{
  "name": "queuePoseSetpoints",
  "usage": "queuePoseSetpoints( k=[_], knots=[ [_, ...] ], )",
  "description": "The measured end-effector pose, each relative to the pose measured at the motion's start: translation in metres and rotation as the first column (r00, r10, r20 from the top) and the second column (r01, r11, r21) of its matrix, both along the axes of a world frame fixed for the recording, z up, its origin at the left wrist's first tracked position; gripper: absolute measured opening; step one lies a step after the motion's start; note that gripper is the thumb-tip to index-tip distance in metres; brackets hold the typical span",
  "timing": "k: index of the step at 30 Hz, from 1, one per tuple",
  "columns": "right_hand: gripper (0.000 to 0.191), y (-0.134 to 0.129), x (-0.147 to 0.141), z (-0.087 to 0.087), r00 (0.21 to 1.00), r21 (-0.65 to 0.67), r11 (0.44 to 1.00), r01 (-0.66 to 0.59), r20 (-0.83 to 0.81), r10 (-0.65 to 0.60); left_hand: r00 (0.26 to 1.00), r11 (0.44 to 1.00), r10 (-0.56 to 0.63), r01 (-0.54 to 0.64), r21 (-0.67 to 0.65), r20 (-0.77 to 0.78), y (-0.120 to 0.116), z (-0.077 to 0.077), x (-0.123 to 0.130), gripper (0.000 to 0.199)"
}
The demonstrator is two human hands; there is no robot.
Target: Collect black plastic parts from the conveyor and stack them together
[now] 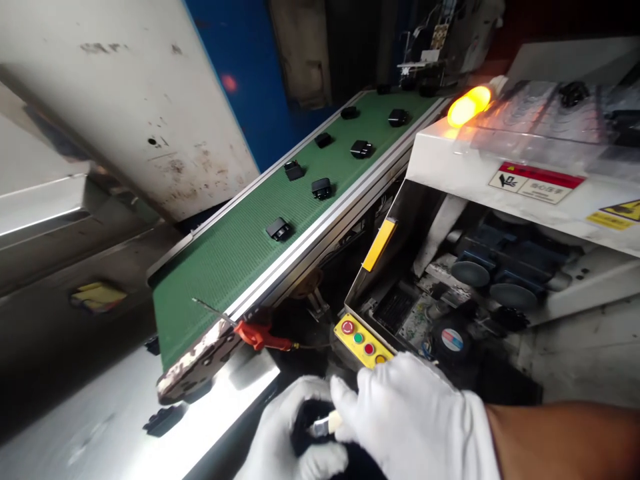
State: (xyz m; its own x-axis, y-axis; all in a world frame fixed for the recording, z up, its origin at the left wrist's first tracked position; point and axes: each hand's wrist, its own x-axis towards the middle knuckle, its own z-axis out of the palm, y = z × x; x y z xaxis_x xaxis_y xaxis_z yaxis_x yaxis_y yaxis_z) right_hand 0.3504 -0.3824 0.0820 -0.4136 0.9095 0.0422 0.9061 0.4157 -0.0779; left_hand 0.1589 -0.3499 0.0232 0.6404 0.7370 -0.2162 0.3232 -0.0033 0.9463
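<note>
Both my hands wear white gloves at the bottom middle. My left hand (287,433) is curled around a small black plastic part (305,420). My right hand (415,420) pinches a small pale-handled blade or tool (327,423) against that part. Above them a green conveyor belt (225,253) slopes away to the upper right and carries several more black plastic parts (279,229).
A yellow button box (363,341) with red and green buttons sits just above my hands. To the right stands a white machine (505,180) with warning labels and an amber lamp (469,105). An orange-handled tool (260,333) lies at the belt's end. Metal chute at left.
</note>
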Motion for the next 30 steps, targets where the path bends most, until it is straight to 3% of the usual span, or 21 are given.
queuePoseSetpoints(
  k=[3, 8, 13, 15, 18, 20, 23, 25, 26, 28, 29, 30],
  knots=[
    [0.029, 0.004, 0.002, -0.004, 1.0, -0.142, 0.99, -0.002, -0.009, 0.001, 0.996, 0.997, 0.078, -0.078, 0.006, 0.035, 0.002, -0.002, 0.007, 0.048],
    [0.025, 0.003, 0.005, -0.019, 0.999, -0.068, 0.998, -0.001, -0.049, -0.003, 0.989, 0.99, 0.138, -0.139, 0.025, 0.062, 0.004, -0.005, 0.011, 0.047],
    [0.03, 0.007, -0.003, -0.022, 0.998, -0.216, 0.975, 0.052, -0.027, -0.06, 0.986, 0.987, 0.159, -0.159, -0.008, 0.044, 0.004, -0.012, 0.007, 0.042],
    [0.029, 0.009, -0.003, -0.025, 0.994, -0.216, 0.972, 0.092, -0.03, -0.101, 0.98, 0.981, 0.196, -0.195, -0.02, 0.028, 0.005, -0.014, 0.006, 0.042],
    [0.025, 0.012, 0.004, -0.025, 0.989, -0.091, 0.995, -0.035, -0.149, 0.021, 0.974, 0.976, 0.214, -0.211, -0.059, 0.072, 0.006, -0.014, 0.004, 0.045],
    [0.028, 0.015, 0.012, -0.015, 0.964, -0.069, 0.987, -0.143, -0.235, 0.123, 0.968, 0.976, 0.21, -0.199, -0.093, 0.134, 0.006, -0.013, 0.001, 0.045],
    [0.035, 0.023, 0.025, 0.003, 0.892, -0.251, 0.95, -0.187, -0.449, 0.057, 0.937, 0.953, 0.274, -0.233, -0.195, 0.218, 0.005, -0.015, -0.007, 0.043],
    [0.037, 0.029, 0.031, -0.002, 0.75, -0.397, 0.887, -0.236, -0.655, -0.094, 0.898, 0.928, 0.33, -0.253, -0.272, 0.291, 0.002, -0.019, -0.015, 0.042],
    [0.037, 0.031, 0.033, -0.016, 0.659, -0.461, 0.845, -0.27, -0.729, -0.187, 0.878, 0.921, 0.343, -0.246, -0.301, 0.333, 0.0, -0.022, -0.019, 0.043],
    [0.037, 0.035, 0.032, -0.063, 0.522, -0.631, 0.707, -0.319, -0.739, -0.425, 0.837, 0.912, 0.36, -0.222, -0.344, 0.413, -0.004, -0.026, -0.028, 0.044],
    [0.037, 0.036, 0.027, -0.094, 0.515, -0.733, 0.595, -0.329, -0.667, -0.538, 0.816, 0.903, 0.381, -0.227, -0.366, 0.434, -0.005, -0.028, -0.031, 0.046],
    [0.032, 0.036, 0.02, -0.127, 0.529, -0.852, 0.403, -0.334, -0.524, -0.668, 0.802, 0.89, 0.405, -0.236, -0.391, 0.438, -0.007, -0.029, -0.034, 0.047]
  ],
)
